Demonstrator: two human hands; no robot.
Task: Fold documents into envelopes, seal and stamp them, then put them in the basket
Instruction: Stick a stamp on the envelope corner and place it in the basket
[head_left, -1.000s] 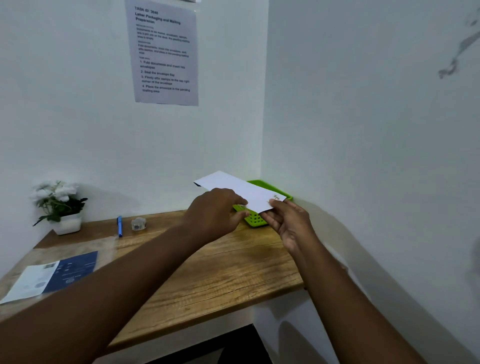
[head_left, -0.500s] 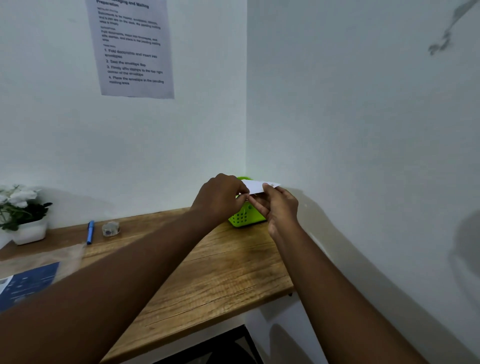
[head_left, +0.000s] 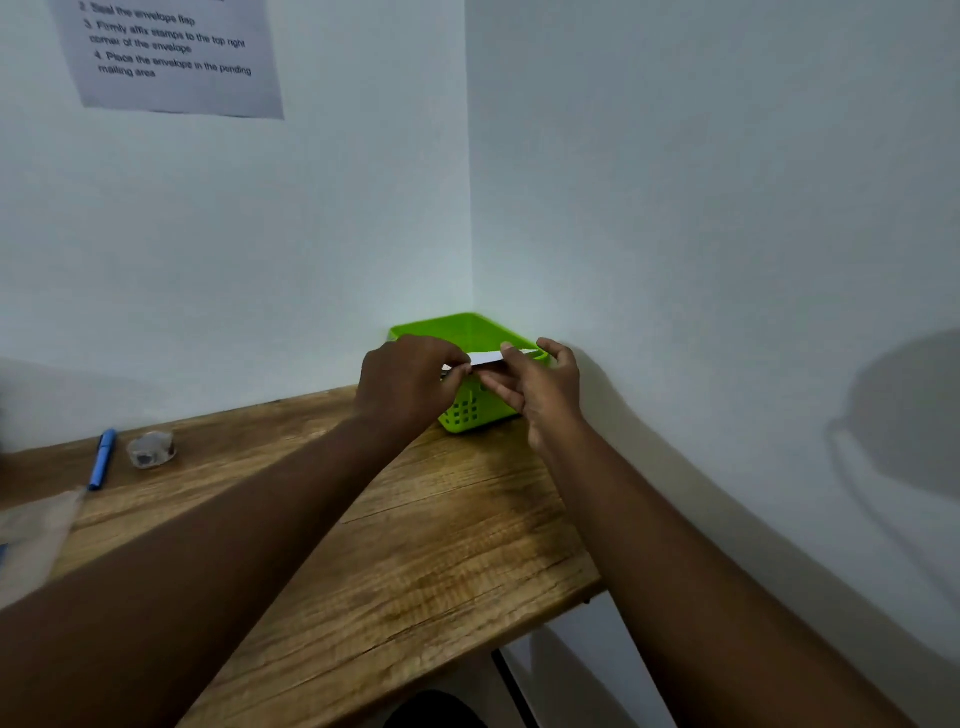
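A bright green plastic basket stands in the far right corner of the wooden desk, against both walls. A white envelope lies nearly flat at the basket's front rim, seen almost edge-on. My left hand pinches its left end and my right hand pinches its right part, both hands just in front of and above the basket. Most of the envelope is hidden behind my fingers.
A blue pen and a small clear tape roll lie at the back left of the desk. A translucent sleeve sits at the left edge. An instruction sheet hangs on the wall.
Both hands have carried the envelope forward and lowered it from a tilted, raised position to lie almost flat at the basket's rim. The camera has moved closer and turned right.
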